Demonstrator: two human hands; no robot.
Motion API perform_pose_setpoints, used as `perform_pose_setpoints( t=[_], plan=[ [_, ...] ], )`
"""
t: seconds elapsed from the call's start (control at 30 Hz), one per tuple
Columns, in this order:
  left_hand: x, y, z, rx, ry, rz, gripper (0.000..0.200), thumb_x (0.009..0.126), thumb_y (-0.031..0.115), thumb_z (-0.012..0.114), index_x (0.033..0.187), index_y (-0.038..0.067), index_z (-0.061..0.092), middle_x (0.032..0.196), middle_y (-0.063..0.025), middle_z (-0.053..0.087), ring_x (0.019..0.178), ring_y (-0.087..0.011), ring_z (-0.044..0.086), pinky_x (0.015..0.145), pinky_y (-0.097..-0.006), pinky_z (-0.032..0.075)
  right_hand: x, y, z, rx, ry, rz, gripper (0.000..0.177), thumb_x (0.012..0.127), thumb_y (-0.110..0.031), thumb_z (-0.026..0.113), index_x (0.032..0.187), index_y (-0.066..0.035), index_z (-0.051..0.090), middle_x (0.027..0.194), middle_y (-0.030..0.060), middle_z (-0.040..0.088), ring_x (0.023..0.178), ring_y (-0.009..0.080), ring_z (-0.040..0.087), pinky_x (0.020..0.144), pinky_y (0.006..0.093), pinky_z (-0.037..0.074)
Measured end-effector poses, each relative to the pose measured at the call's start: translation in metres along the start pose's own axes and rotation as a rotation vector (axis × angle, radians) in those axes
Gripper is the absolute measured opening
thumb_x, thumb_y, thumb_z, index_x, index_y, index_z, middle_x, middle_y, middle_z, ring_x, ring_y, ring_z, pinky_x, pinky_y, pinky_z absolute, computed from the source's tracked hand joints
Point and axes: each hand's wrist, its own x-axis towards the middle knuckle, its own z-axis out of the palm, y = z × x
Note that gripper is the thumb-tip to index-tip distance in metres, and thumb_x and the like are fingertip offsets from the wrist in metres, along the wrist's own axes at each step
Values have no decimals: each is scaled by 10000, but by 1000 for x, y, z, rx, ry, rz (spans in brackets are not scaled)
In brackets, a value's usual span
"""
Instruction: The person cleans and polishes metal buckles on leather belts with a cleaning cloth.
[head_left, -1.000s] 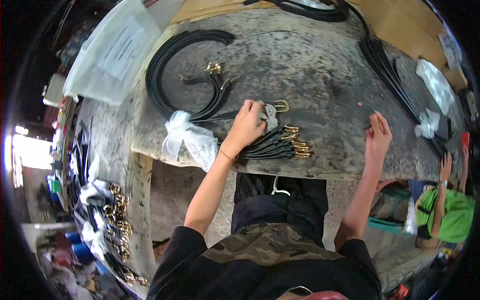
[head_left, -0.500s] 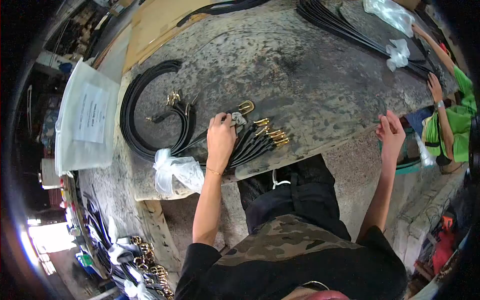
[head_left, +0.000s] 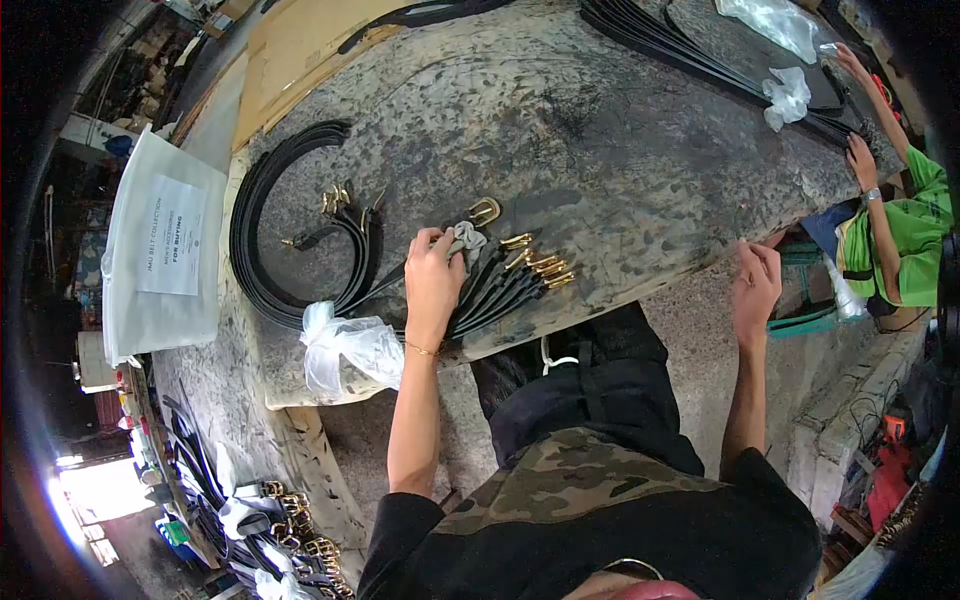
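My left hand (head_left: 432, 275) is closed on a grey cloth (head_left: 468, 238), which is pressed against a dark belt strap just below its gold buckle (head_left: 485, 211). Right beside it, several black belts (head_left: 490, 303) lie fanned out with their gold buckles (head_left: 548, 268) toward the right. My right hand (head_left: 757, 290) hangs in the air off the table's front edge, fingers loosely bent and apart, with nothing visible in it. Left of my left hand, a coil of black belts (head_left: 250, 230) rests on the table, and a clear plastic wrap (head_left: 350, 345) lies at its lower end.
A white bin with a printed label (head_left: 172, 235) stands at the table's left edge. More black belts (head_left: 690, 60) with plastic wrap (head_left: 788, 98) lie at the far right, under a co-worker's hand (head_left: 862, 163). Buckled belts (head_left: 290, 530) hang at lower left. Cardboard (head_left: 300, 60) covers the back left.
My right hand has lowered and come slightly left, its fingers more bent. My left hand stays on the cloth. The co-worker's far hand has shifted. The whole view has turned slightly.
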Motion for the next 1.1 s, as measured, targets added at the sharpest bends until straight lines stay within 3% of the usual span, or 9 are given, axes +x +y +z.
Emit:
perform_pose_setpoints(
  t=[0.13, 0.17, 0.33, 0.43, 0.6, 0.73, 0.8, 1.03, 1.1],
  plan=[
    [4, -1, 0, 4, -25, -1, 276, 757, 30, 639, 1028, -14, 668, 1033, -158, 593, 928, -353, 597, 797, -434, 497, -4, 8, 1, 214, -222, 368, 249, 849, 81, 585, 1071, -4, 662, 955, 99, 561, 829, 231, 552, 678, 270, 440],
    [6, 1, -2, 17, -43, -30, 278, 756, 36, 645, 1029, -6, 669, 1032, -155, 592, 931, -354, 601, 792, -437, 498, -3, 18, 1, -2, -183, 58, 149, 889, 3, 614, 1031, 3, 660, 936, 73, 586, 771, 171, 551, 659, 260, 443],
    [6, 5, -2, 89, -13, -57, 243, 774, 61, 645, 1013, 17, 654, 1054, -163, 611, 913, -382, 616, 774, -449, 496, 16, 4, -8, 254, 56, 357, 142, 925, -71, 621, 1047, -8, 656, 895, 35, 641, 734, 128, 559, 680, 252, 451],
    [9, 4, -3, 151, -38, -61, 229, 783, 64, 607, 1002, 21, 654, 1000, -180, 637, 885, -396, 621, 766, -469, 495, 15, 22, -11, 1052, 325, 872, 173, 911, -118, 657, 1046, -24, 602, 914, 75, 668, 668, 53, 512, 557, 235, 414],
    [12, 6, -22, 229, -231, -173, 261, 788, 148, 588, 993, 0, 652, 832, -261, 645, 819, -446, 617, 754, -495, 490, -9, 74, 11, 684, 60, 737, 84, 903, -97, 664, 950, -64, 603, 854, 26, 663, 544, 51, 457, 489, 215, 354],
    [7, 6, -50, -1, -492, -139, 284, 806, 194, 624, 965, -40, 655, 886, -285, 631, 886, -459, 600, 768, -463, 483, 6, 49, 1, 1240, 276, 908, 98, 891, -95, 676, 860, -86, 583, 809, 7, 662, 551, 25, 418, 481, 200, 300],
    [7, 7, -60, -70, -597, -164, 280, 815, 174, 630, 993, -40, 650, 930, -277, 637, 918, -446, 601, 781, -436, 485, 2, 57, 9, 676, 75, 774, 94, 900, -89, 665, 858, -94, 581, 825, 13, 666, 541, 29, 423, 474, 201, 295],
    [15, 69, -81, -623, 224, -382, 486, 859, 23, 610, 1298, 54, 405, 981, -113, 584, 954, -195, 571, 809, -312, 477, -7, 90, 4, 1178, 276, 885, 84, 929, -135, 639, 966, -67, 605, 919, 20, 656, 561, 48, 451, 499, 219, 358],
    [28, 101, -62, -588, 371, -213, 314, 846, 11, 610, 1152, 28, 542, 993, -87, 613, 948, -170, 577, 820, -307, 474, -11, 99, 3, 1230, 305, 935, 108, 939, -158, 630, 988, -64, 605, 926, 5, 648, 574, 50, 457, 509, 221, 375]
  ],
)
